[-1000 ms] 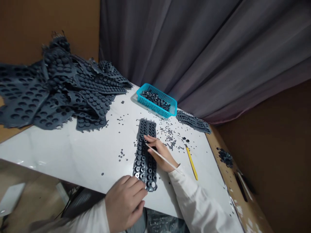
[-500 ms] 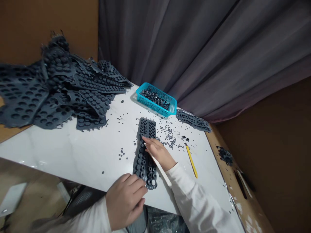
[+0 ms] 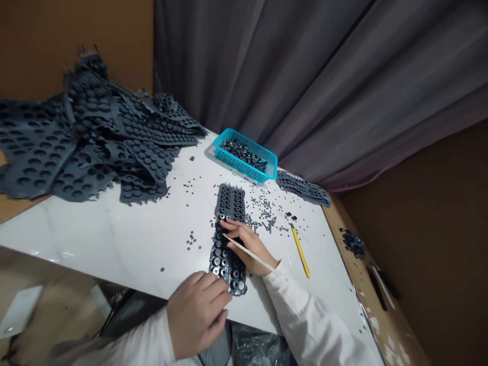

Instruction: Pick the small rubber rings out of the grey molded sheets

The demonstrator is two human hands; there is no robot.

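A dark grey rubber strip (image 3: 229,229) full of round rings lies lengthwise on the white table (image 3: 114,234). My left hand (image 3: 196,312) rests at the near table edge, fingers curled, fingertips pressing the strip's near end. My right hand (image 3: 247,244) lies over the middle of the strip, fingers closed around a thin pale stick (image 3: 251,255) whose tip touches the strip.
A heap of punched grey rubber sheets (image 3: 87,137) covers the table's far left. A turquoise basket (image 3: 246,162) holds small dark rings. Another rubber strip (image 3: 303,188) lies beyond it. Loose rings (image 3: 263,211) are scattered about, and a yellow pencil (image 3: 300,250) lies to the right.
My right hand has shifted slightly along the strip and the stick has swung, its tip now further toward the strip's left side. My left hand has stayed in place.
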